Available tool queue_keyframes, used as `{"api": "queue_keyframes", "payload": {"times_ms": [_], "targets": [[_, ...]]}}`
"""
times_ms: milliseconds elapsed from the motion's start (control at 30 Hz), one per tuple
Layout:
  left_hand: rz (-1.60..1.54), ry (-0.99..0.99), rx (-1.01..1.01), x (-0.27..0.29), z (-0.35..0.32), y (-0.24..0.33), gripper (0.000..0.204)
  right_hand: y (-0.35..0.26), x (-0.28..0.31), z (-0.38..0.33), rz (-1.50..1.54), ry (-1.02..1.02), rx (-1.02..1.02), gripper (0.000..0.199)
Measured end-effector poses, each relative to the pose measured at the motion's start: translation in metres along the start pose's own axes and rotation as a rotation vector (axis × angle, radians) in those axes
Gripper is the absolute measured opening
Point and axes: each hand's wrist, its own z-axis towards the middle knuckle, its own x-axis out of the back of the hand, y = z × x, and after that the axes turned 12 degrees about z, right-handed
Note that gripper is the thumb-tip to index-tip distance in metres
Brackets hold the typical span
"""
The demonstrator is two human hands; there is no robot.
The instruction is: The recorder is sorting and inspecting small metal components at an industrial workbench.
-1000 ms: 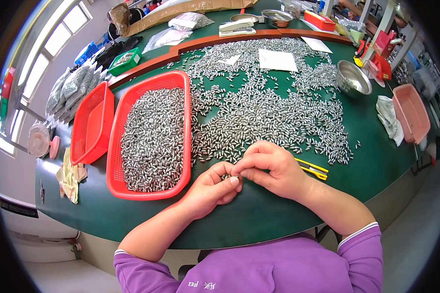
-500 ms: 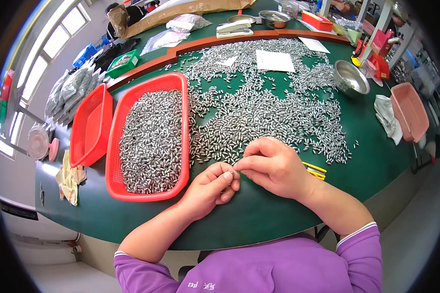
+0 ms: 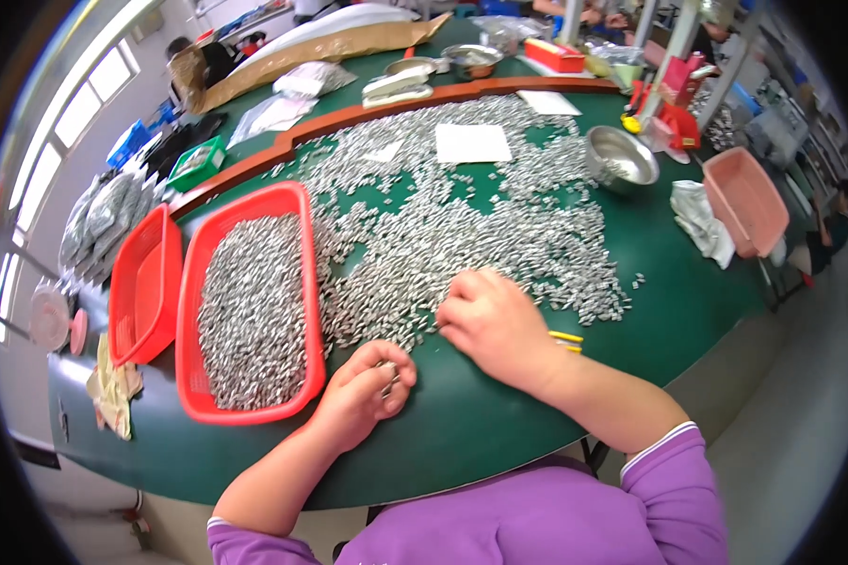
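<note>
A wide heap of small silver metal parts (image 3: 462,217) covers the green table (image 3: 499,424). My left hand (image 3: 363,391) is curled near the front edge, closed on a few of these parts that show between its fingers. My right hand (image 3: 495,325) rests palm down at the heap's near edge, fingers bent onto the parts. A red basket (image 3: 292,202) full of the same silver parts stands just left of my left hand. A yellow tool (image 3: 565,339) lies partly hidden under my right wrist.
An empty red basket (image 3: 141,282) stands further left. A steel bowl (image 3: 622,160), a pink basket (image 3: 744,198), a white cloth (image 3: 702,221) and white paper (image 3: 471,143) lie toward the back and right. Bags, a cardboard sheet and boxes crowd the far side.
My hands, touching at the fingertips before, have come apart. The left drew back toward the front edge with parts in it; the right moved onto the heap's edge.
</note>
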Motion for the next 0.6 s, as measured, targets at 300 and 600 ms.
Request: {"api": "queue_keyframes", "payload": {"times_ms": [300, 600], "targets": [[0.054, 0.066, -0.008, 0.001, -0.001, -0.001, 0.009, -0.008, -0.009, 0.001, 0.187, 0.063, 0.082, 0.012], [0.093, 0.073, 0.004, 0.004, -0.001, -0.004, 0.014, -0.018, -0.010, 0.000, 0.680, -0.054, 0.079, 0.012]]}}
